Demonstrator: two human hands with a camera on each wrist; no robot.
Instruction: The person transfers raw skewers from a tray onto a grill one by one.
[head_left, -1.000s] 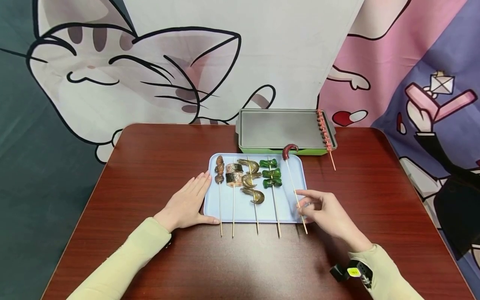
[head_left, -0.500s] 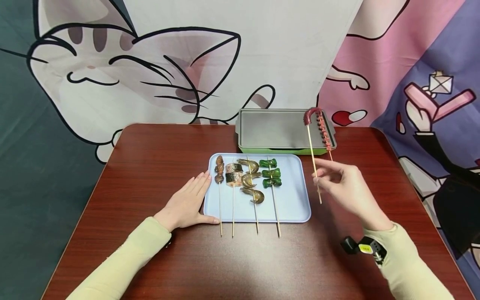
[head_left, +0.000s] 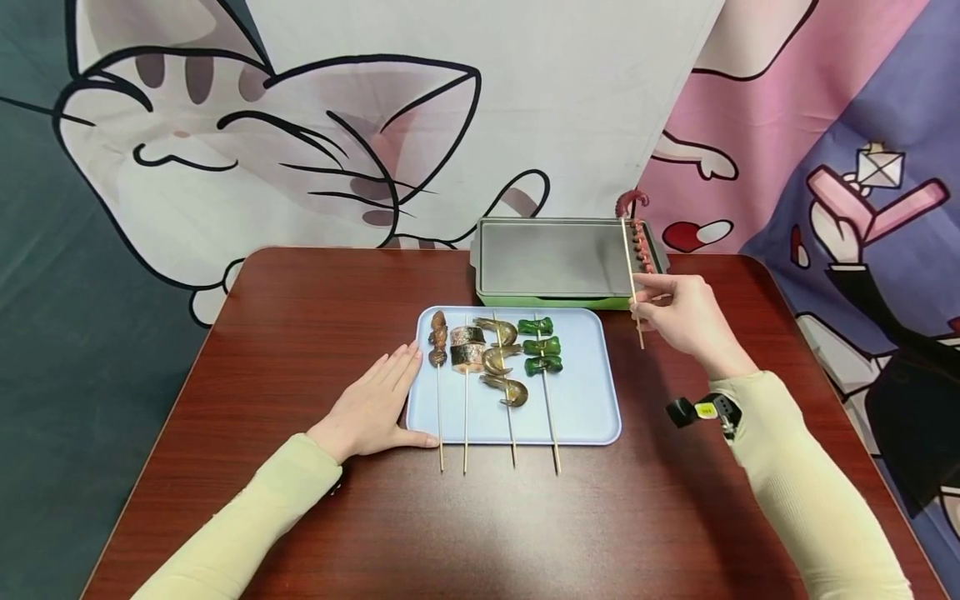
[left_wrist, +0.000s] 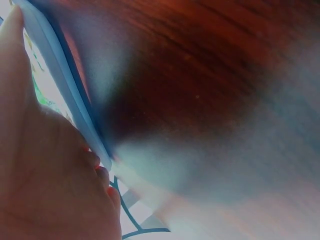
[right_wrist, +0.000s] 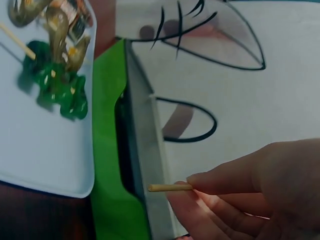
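Note:
My right hand (head_left: 678, 315) pinches the lower stick of a skewer with a curled, dark red tentacle-like piece (head_left: 632, 202) on its tip. It holds this over the right end of a grey-topped, green grill box (head_left: 555, 258), where a skewer of small pink-red pieces (head_left: 642, 247) lies. In the right wrist view the stick's end (right_wrist: 170, 188) pokes out between thumb and fingers. My left hand (head_left: 375, 406) rests with straight fingers along the left rim of a light blue tray (head_left: 585, 392); the left wrist view shows it against the tray's edge (left_wrist: 65, 80).
On the tray lie a brown meat skewer (head_left: 438, 340), a fish-chunk skewer (head_left: 468, 350), a shrimp skewer (head_left: 498, 362) and a green pepper skewer (head_left: 542, 346), their sticks overhanging the near rim. The brown wooden table (head_left: 480, 525) meets a cartoon-cat cloth (head_left: 585, 108) behind the grill.
My right hand has carried the tentacle skewer up from the tray's right side to the grill box's right end. The left hand stays at the tray's rim.

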